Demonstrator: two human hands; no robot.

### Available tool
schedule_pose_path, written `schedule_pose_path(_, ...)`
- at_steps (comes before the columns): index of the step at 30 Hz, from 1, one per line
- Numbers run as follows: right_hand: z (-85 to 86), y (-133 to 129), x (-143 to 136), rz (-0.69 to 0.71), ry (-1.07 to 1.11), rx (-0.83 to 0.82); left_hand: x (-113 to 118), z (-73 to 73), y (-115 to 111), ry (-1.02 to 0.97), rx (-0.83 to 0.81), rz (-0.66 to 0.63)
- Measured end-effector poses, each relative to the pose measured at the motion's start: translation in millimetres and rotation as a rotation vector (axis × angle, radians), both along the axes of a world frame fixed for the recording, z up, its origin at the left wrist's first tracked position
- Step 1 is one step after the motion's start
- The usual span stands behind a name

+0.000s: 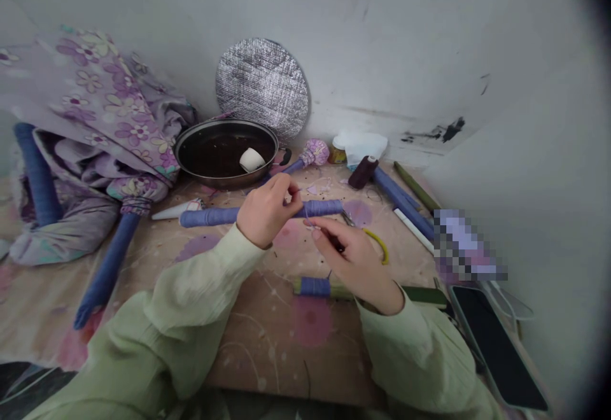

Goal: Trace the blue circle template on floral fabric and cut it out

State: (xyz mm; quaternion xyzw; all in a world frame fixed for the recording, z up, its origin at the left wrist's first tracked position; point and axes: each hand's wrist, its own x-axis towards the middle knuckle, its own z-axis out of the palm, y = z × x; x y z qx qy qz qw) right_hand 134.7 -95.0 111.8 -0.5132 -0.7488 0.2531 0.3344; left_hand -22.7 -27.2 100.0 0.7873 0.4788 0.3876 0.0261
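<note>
A rod wrapped in blue-purple thread point(212, 217) lies across the cloth-covered table, its middle behind my left hand point(265, 210). My left hand is closed in a pinch over the rod, with a thin strand at its fingertips. Just below the rod, my right hand point(356, 258) pinches a purple thread point(309, 217) that runs up to the wrapping. A green stick with a purple thread band point(315, 287) lies under my right wrist. Beside the right hand are yellow-handled scissors point(379, 242), partly hidden by it.
Behind the rod stand a dark pan point(214, 153) holding a small white roll point(251, 160), and a silver round mat point(262, 86) against the wall. Flowered fabric with wrapped rods point(109, 267) fills the left. A dark thread spool point(363, 172) and a phone point(499, 347) are at right.
</note>
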Motion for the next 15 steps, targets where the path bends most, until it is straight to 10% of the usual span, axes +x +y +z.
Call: schedule_pose_path(15,-9.4,1.6,-8.0,0.014,0.138,-0.109,-6.5,10.4,14.3,-0.473,-0.49,-0.116)
